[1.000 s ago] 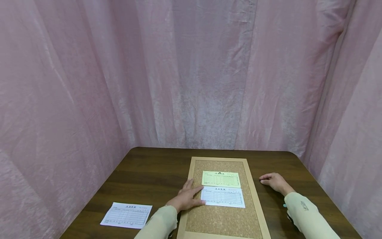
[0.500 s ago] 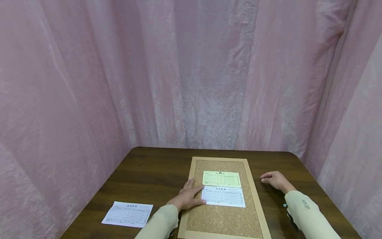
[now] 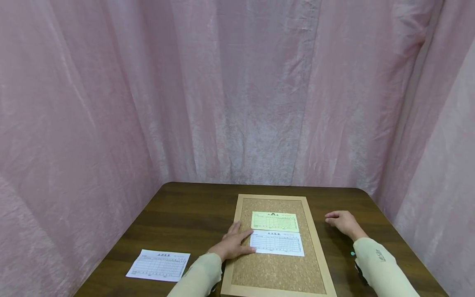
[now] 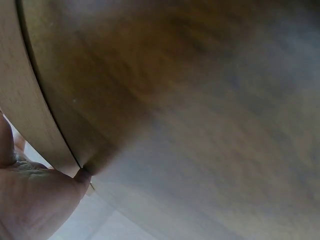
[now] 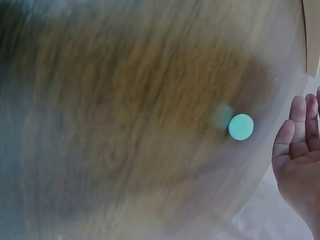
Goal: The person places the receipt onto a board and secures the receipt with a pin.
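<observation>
On the cork board (image 3: 276, 272), two forms already lie: a green form (image 3: 275, 221) at its far half, a white form (image 3: 277, 243) just below it. The left hand (image 3: 231, 245) presses flat, fingers straight, on that white form's left edge. Right of the board, the right hand (image 3: 343, 222) hovers relaxed, holding nothing, near a teal pin (image 5: 241, 126). Left of the board, another white sheet (image 3: 158, 265) waits unplaced.

This looks like a curtained recording booth or staged desk, not a lived-in room: pink curtains (image 3: 237, 90) close off 3 sides of a dark wooden table (image 3: 185, 218). A framed cork board (image 3: 276, 268) with 2 printed forms lies between the hands, suggesting office-style paperwork.
</observation>
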Motion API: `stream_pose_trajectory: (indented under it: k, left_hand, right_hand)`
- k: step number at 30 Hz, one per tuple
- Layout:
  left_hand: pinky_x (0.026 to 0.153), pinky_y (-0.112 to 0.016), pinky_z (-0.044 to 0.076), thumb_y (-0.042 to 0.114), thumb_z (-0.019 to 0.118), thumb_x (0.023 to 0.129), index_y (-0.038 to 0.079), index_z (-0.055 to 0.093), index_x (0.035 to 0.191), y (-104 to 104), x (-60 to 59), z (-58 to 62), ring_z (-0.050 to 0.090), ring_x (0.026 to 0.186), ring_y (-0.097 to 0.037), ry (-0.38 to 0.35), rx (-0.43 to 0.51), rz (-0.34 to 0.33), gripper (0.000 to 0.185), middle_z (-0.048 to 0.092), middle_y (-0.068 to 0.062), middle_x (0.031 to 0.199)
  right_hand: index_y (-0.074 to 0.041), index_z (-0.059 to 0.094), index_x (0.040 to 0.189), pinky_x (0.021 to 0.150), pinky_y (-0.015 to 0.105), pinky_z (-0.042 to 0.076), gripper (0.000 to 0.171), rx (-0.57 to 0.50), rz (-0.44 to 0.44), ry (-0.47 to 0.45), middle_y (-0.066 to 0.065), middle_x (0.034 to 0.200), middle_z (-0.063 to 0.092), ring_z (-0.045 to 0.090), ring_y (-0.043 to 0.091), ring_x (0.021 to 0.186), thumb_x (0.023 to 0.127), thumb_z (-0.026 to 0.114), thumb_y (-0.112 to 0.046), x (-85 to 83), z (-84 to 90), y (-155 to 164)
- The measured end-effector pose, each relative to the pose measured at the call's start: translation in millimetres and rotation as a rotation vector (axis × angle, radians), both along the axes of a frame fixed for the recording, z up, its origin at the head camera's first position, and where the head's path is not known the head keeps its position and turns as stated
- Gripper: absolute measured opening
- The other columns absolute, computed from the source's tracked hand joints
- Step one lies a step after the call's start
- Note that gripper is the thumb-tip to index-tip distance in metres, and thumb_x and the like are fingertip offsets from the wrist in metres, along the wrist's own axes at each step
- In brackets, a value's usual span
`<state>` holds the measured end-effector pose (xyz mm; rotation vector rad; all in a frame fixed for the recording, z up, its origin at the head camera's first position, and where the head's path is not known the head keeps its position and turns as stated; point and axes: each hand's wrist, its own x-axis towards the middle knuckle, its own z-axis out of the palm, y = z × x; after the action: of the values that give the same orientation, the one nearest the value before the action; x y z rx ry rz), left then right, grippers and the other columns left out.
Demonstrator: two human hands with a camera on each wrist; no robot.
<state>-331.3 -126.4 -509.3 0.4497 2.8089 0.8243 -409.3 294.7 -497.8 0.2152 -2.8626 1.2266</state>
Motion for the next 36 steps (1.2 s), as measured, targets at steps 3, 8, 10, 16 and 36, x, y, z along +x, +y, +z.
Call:
stream_pose_trajectory:
  k: [3, 8, 10, 16, 36]
  left_hand:
    - [0.112, -0.063, 0.02, 0.052, 0.071, 0.086, 0.023, 0.049, 0.148, 1, 0.3, -0.3, 0.004, 0.15, -0.038, 0.002, -0.004, -0.005, 0.072, 0.009, -0.019, 0.164]
    - [0.112, -0.064, 0.019, 0.051, 0.072, 0.086, 0.022, 0.05, 0.148, 3, 1.7, 0.6, 0.004, 0.15, -0.039, 0.004, 0.003, -0.011, 0.072, 0.009, -0.02, 0.163]
    - [0.111, -0.065, 0.019, 0.051, 0.072, 0.086, 0.022, 0.05, 0.148, 3, 2.8, 0.4, 0.004, 0.15, -0.039, 0.001, 0.009, -0.009, 0.071, 0.009, -0.02, 0.163]
    - [0.111, -0.066, 0.02, 0.05, 0.072, 0.087, 0.021, 0.05, 0.148, 4, 6.2, -1.2, 0.005, 0.149, -0.04, -0.009, 0.014, -0.017, 0.071, 0.009, -0.02, 0.163]
    - [0.111, -0.066, 0.019, 0.051, 0.072, 0.087, 0.02, 0.048, 0.149, -3, -2.0, -2.2, 0.004, 0.149, -0.04, 0.008, 0.004, -0.017, 0.073, 0.009, -0.021, 0.163]
  right_hand:
    - [0.009, 0.068, 0.114, 0.077, 0.048, 0.052, 0.027, -0.015, -0.034, 0.004, 0.019, 0.099, 0.07, 0.067, 0.031, 0.087, 0.097, 0.063, -0.011, 3.1, 1.5, 1]
    - [0.008, 0.068, 0.116, 0.076, 0.047, 0.051, 0.028, -0.028, -0.074, 0.009, 0.019, 0.098, 0.071, 0.066, 0.029, 0.085, 0.097, 0.062, -0.012, 9.8, 2.2, -1]
    - [0.007, 0.068, 0.116, 0.076, 0.046, 0.051, 0.028, -0.033, -0.079, 0.008, 0.018, 0.097, 0.071, 0.066, 0.027, 0.085, 0.097, 0.062, -0.012, 11.5, 1.0, -2]
    - [0.006, 0.07, 0.114, 0.076, 0.046, 0.051, 0.027, -0.028, -0.081, 0.04, 0.013, 0.089, 0.072, 0.065, 0.022, 0.08, 0.096, 0.064, -0.013, 13.2, -2.0, -7]
    - [0.005, 0.072, 0.112, 0.07, 0.037, 0.052, 0.029, -0.079, -0.115, 0.064, 0.015, 0.093, 0.073, 0.068, 0.028, 0.082, 0.094, 0.068, -0.017, 18.4, 17.0, -28]
